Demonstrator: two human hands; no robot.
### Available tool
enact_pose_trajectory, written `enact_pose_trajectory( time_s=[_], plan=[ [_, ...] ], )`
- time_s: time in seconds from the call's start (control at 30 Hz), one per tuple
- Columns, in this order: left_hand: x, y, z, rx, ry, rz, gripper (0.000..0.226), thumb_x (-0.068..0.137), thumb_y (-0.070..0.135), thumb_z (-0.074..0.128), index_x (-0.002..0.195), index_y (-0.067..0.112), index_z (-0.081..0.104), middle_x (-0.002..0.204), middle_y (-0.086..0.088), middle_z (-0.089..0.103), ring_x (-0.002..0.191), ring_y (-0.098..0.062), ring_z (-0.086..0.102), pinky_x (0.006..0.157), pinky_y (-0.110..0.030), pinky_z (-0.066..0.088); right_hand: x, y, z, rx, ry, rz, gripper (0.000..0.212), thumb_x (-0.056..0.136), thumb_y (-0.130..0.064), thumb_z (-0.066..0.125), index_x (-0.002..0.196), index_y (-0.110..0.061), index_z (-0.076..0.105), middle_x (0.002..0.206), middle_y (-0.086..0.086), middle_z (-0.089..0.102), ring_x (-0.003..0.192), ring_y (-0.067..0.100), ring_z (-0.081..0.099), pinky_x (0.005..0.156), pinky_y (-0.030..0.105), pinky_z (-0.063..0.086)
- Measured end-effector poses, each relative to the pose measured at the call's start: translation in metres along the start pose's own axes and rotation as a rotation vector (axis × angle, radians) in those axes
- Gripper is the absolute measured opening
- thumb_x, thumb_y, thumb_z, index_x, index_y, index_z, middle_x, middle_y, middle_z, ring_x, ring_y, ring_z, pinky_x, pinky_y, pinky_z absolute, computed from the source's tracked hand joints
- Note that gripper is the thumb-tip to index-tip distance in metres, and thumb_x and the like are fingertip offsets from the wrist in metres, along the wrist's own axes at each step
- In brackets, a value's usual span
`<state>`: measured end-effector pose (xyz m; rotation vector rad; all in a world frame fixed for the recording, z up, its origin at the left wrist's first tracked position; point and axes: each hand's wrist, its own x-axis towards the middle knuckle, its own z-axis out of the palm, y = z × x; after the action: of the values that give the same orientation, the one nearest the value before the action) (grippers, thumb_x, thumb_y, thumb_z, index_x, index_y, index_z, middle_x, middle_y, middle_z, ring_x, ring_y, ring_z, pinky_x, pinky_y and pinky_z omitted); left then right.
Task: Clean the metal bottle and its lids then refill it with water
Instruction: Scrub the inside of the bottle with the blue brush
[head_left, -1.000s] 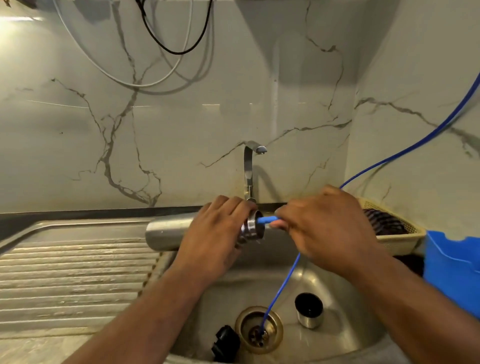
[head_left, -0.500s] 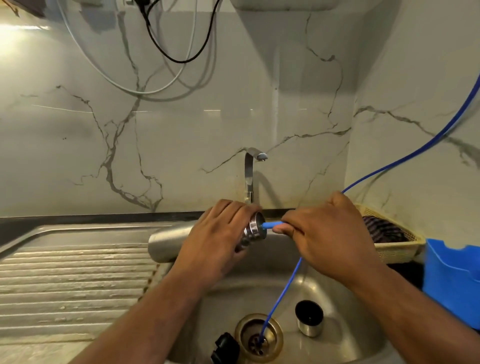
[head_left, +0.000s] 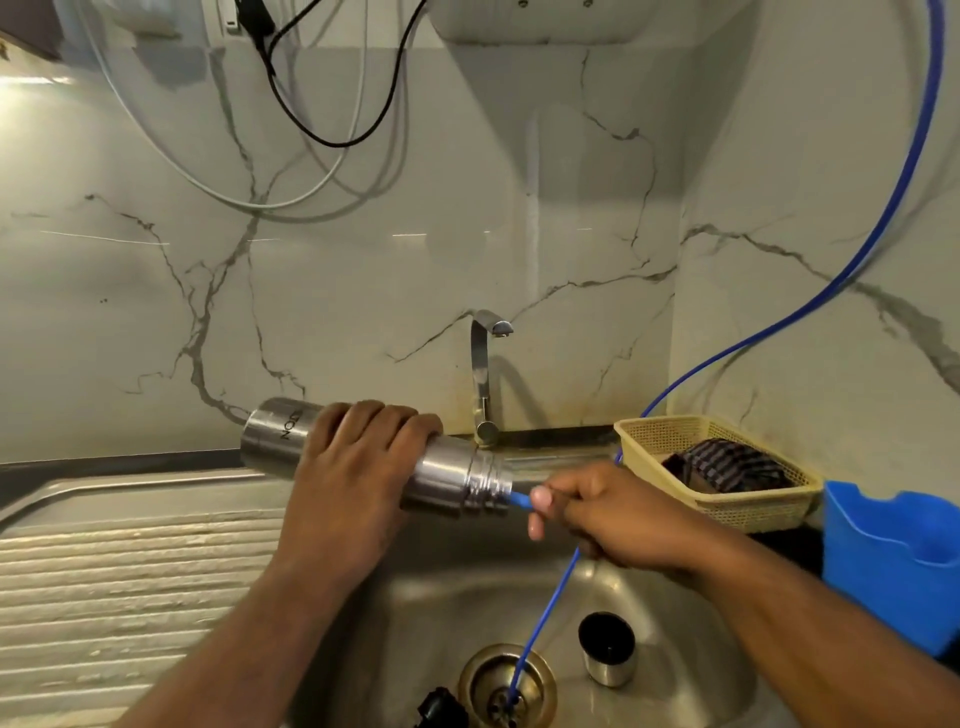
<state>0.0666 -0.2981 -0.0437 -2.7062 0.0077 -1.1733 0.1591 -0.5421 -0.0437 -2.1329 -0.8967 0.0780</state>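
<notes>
As left fingers (head_left: 374, 423) clasp the metal bottle (head_left: 449, 475) and right fingers (head_left: 540, 500) pinch a blue tube (head_left: 550, 597) at its mouth, refilling seems underway, 2 lids (head_left: 608, 652) off.

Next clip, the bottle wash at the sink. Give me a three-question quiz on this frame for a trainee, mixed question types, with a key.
1. True or false: the left hand holds the metal bottle upright.
2. What does the right hand pinch at the bottle's mouth? A) a brush B) the blue tube C) a sponge
3. Fill in: the steel cup lid stands in the ____, beside the drain.

Key
1. False: the bottle lies nearly level, with its mouth toward the right hand.
2. B
3. sink
</notes>
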Motion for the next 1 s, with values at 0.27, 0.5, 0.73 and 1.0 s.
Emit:
enact_pose_trajectory(
  time_s=[0.27, 0.5, 0.73, 1.0],
  plan=[
    [-0.002, -0.004, 0.012, -0.073, -0.067, -0.124, 0.079, 0.061, 0.045, 0.091, 0.127, 0.033, 0.050, 0.119, 0.004, 0.064, 0.112, -0.023, 0.057, 0.102, -0.050, 0.046, 0.004, -0.002, -0.006, -0.768, 0.548, -0.561, 0.017, 0.088, -0.038, 0.072, 0.103, -0.038, 0.063, 0.093, -0.020, 0.067, 0.082, 0.008, 0.058, 0.079, 0.035, 0.041],
    [-0.003, -0.003, 0.012, -0.051, -0.057, -0.126, 0.080, 0.059, 0.041, 0.092, 0.127, 0.030, 0.051, 0.119, 0.001, 0.064, 0.112, -0.025, 0.058, 0.101, -0.054, 0.046, 0.006, 0.001, 0.002, -0.506, 0.553, -0.471, 0.013, 0.087, -0.036, 0.078, 0.098, -0.034, 0.071, 0.083, -0.018, 0.067, 0.073, 0.002, 0.055, 0.063, 0.016, 0.041],
    [-0.003, -0.009, 0.012, 0.033, -0.059, -0.057, 0.083, 0.052, 0.035, 0.095, 0.125, 0.030, 0.055, 0.120, 0.002, 0.063, 0.113, -0.025, 0.057, 0.105, -0.051, 0.041, 0.006, 0.001, 0.012, -0.292, 0.188, -0.129, 0.023, 0.100, -0.047, 0.056, 0.084, -0.038, 0.070, 0.066, -0.009, 0.068, 0.060, 0.004, 0.060, 0.061, 0.030, 0.051],
    [-0.003, -0.014, 0.016, -0.024, -0.091, -0.107, 0.081, 0.060, 0.043, 0.091, 0.129, 0.036, 0.049, 0.122, 0.007, 0.062, 0.114, -0.020, 0.056, 0.107, -0.050, 0.042, 0.005, -0.004, 0.000, -0.872, 0.569, -0.606, 0.014, 0.088, -0.031, 0.077, 0.101, -0.030, 0.071, 0.089, -0.014, 0.068, 0.075, 0.011, 0.057, 0.072, 0.029, 0.040]
  ],
)
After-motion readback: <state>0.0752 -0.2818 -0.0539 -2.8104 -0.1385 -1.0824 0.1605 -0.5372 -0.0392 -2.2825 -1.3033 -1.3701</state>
